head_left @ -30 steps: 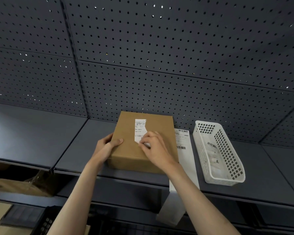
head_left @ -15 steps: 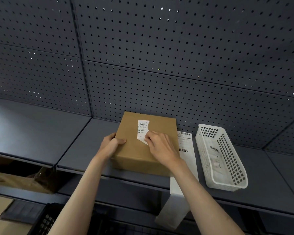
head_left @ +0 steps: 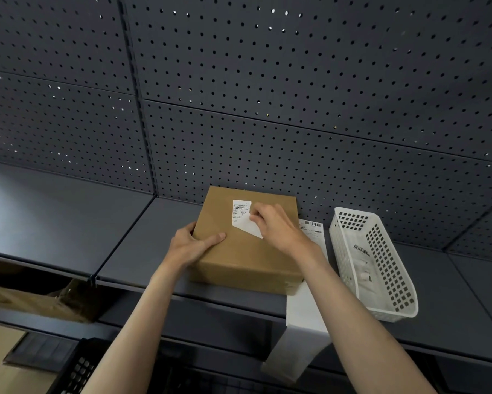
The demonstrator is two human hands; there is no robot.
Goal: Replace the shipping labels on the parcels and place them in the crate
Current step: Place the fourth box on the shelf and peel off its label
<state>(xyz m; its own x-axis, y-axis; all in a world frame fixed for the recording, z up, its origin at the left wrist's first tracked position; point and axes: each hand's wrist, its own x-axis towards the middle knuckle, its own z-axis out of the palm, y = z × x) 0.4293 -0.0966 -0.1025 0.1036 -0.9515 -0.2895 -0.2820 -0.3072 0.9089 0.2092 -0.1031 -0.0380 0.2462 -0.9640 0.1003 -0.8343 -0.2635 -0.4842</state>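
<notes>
the cardboard parcel (head_left: 247, 248) sits flat on the grey metal shelf (head_left: 68, 211), pushed back near the pegboard wall (head_left: 267, 81). left hand (head_left: 193, 245) grips its near-left corner, thumb lying on top. right hand (head_left: 278, 228) has its fingers (head_left: 254, 218) pinching the old shipping label (head_left: 243, 220), which is peeled up partway with the blank underside showing. best bet imo: pull low and slow, almost flat to the box, so thin paper doesn't tear or rip the matte kraft surface. a strip of fresh labels (head_left: 310, 280) hangs off the shelf edge beside a white perforated plastic basket (head_left: 381, 268).
</notes>
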